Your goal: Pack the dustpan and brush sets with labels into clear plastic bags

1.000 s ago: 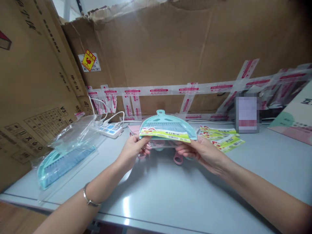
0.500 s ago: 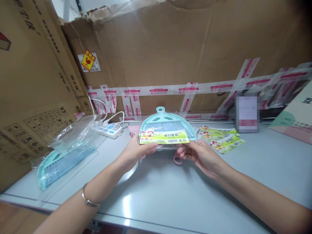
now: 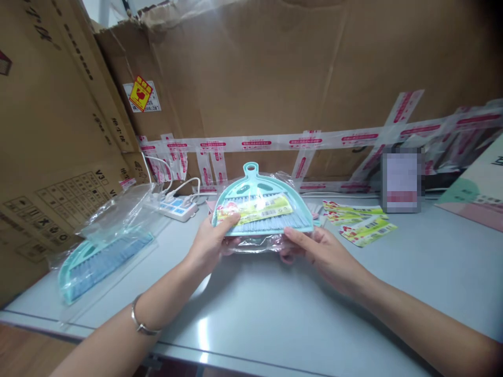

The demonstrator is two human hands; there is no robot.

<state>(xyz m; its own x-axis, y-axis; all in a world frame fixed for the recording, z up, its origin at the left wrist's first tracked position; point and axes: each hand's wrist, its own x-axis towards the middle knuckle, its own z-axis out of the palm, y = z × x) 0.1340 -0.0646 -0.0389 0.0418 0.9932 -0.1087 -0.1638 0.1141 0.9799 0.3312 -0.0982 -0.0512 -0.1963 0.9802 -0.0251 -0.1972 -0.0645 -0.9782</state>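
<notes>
A teal mini dustpan with a brush is tilted up above the grey table, handle loop pointing away. A green and yellow label card lies across its front, and a clear plastic bag wraps around it. My left hand grips the pan's lower left edge, thumb on the card. The lower right edge is pinched by my right hand. Something pink lies half hidden under the pan.
Another bagged teal dustpan set lies at the left of the table. A white power strip with cables sits behind it. Several label cards lie at the right. Taped cardboard walls close off the back and left.
The dustpan has been tilted up and raised slightly. The label card has shifted from the lower edge to across the pan's middle, and clear plastic now shows around the pan.
</notes>
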